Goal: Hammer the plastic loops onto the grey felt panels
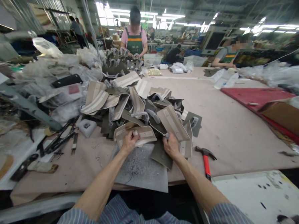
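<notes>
In the head view, a curved beige panel [147,134] with a pale strip along it is in front of me, and my left hand [129,142] is closed at its lower edge. A small whitish bit [135,132] shows at the thumb. My right hand [171,145] is closed around a plastic-wrapped strap, of which only the end [167,135] shows. Below that hand lies a dark olive panel [161,155]; whether the strap joins it I cannot tell. A heap of similar beige and olive panels [137,101] rises just beyond both hands. A grey sheet [139,169] with dark specks lies under them.
A red-handled hammer [206,160] lies right of my right hand. Pliers-like tools [62,140] and a white block [87,127] are at left, by plastic bags [62,69]. A red board [259,98] lies at right. Co-workers [135,39] work across the table [215,122].
</notes>
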Action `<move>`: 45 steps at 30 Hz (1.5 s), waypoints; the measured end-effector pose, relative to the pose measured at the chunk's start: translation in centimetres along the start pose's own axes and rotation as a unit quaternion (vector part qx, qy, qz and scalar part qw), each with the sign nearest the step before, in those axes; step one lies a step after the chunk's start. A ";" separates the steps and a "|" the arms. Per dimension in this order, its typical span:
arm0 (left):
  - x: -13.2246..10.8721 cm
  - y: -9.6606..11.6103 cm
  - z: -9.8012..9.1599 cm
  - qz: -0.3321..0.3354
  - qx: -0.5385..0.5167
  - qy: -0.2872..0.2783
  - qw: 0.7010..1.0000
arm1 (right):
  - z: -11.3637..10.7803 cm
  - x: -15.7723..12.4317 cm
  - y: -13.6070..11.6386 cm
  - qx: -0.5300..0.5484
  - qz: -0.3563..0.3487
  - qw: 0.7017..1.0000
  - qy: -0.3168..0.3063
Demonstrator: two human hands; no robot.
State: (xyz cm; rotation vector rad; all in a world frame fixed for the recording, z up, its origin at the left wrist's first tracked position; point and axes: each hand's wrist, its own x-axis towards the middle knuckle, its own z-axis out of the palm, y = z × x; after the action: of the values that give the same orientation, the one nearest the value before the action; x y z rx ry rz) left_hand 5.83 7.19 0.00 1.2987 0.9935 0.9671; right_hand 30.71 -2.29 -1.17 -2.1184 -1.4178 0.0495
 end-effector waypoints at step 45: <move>-13.1 2.3 -8.1 0.035 -0.083 0.097 0.991 | -0.9 -21.4 -11.1 0.163 -0.481 0.852 -0.128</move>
State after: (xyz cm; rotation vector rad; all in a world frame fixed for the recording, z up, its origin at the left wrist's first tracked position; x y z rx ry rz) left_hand -5.81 -2.88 2.62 1.1229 0.9974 1.2227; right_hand 12.47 -18.06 -1.01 -0.9755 -2.2871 0.1694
